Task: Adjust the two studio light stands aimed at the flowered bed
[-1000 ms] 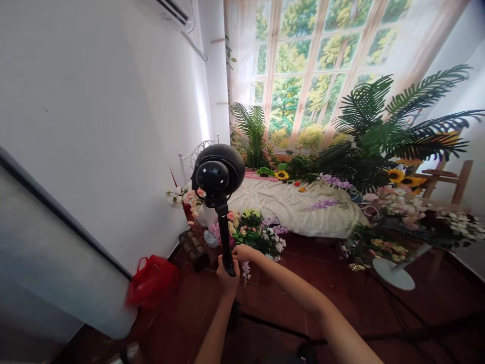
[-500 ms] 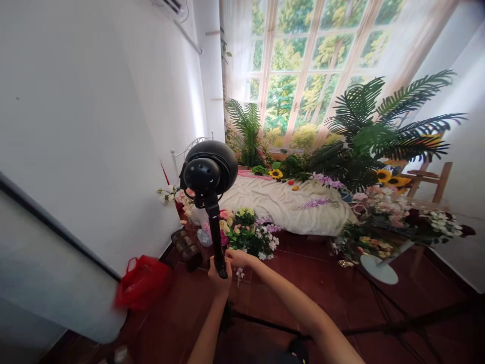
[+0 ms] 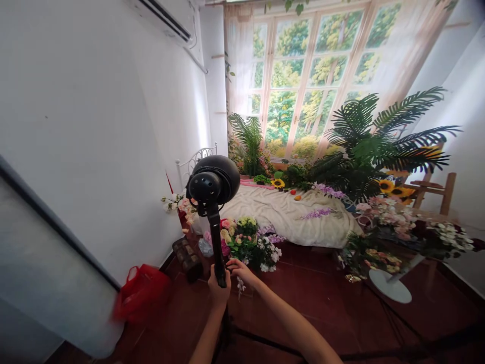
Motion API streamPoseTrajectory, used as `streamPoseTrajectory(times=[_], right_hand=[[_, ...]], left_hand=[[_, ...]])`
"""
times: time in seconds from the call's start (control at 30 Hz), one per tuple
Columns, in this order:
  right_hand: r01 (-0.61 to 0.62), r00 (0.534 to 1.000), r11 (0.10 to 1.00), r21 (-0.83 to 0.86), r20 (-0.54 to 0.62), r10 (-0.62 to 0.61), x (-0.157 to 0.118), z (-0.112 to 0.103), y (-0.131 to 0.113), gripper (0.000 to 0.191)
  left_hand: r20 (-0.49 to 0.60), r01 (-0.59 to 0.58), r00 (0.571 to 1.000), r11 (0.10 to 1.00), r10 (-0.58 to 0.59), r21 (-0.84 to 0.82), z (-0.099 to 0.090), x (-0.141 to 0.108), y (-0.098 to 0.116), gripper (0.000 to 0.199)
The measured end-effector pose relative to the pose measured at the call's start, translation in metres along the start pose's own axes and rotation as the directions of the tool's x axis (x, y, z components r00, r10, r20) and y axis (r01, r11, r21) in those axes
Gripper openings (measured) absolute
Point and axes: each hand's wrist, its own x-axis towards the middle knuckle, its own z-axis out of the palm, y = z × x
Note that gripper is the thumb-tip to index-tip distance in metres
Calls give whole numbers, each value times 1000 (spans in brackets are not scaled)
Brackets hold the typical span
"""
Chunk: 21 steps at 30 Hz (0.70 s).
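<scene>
Wrapping its fingers round the lower pole (image 3: 216, 247) of a black lamp (image 3: 225, 177), the left hand (image 3: 219, 294) is closed firmly in the head view. Any label on the lamp is too small to make out. From that grip the pole rises with a slight lean to the left, the round lamp head standing directly above. Just right of the grip, the right hand (image 3: 241, 271) has its fingers loosely bent beside the pole; I cannot tell whether they pinch anything. Beyond the grip, up and to the right, are mixed flowers (image 3: 242, 240) and a cream blanket (image 3: 280, 215). Left of the grip sit a brown chest (image 3: 188, 257) and, farther off, a red bag (image 3: 142, 296).
</scene>
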Motion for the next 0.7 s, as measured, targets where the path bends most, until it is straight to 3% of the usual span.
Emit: streamPoseTrajectory(times=[0.1, 0.2, 0.33, 0.4, 0.53, 0.63, 0.7], right_hand=[[77, 997, 991, 112, -40, -73, -9, 12, 2, 30], [115, 984, 980, 165, -151, -90, -9, 25, 5, 26], [150, 948, 968, 200, -306, -84, 16, 35, 6, 30], [146, 943, 959, 241, -326, -62, 29, 37, -1, 35], [201, 955, 971, 131, -247, -164, 23, 31, -30, 29], [288, 949, 956, -49, -116, -292, -15, 18, -47, 22], [318, 947, 937, -147, 9, -321, -42, 15, -49, 39]], left_hand=[[61, 6, 998, 1000, -6, -1, -6, -1, 5, 19], [80, 21, 997, 1000, -21, 0, -8, -1, 8, 20], [73, 55, 996, 998, -58, 43, -8, 0, 10, 23], [84, 66, 994, 996, -70, 52, -8, 1, 9, 23], [109, 69, 991, 997, -74, 45, -10, -1, 7, 25], [82, 126, 988, 990, -132, 67, -11, -5, 3, 31], [79, 187, 978, 981, -191, 52, -10, -6, 1, 35]])
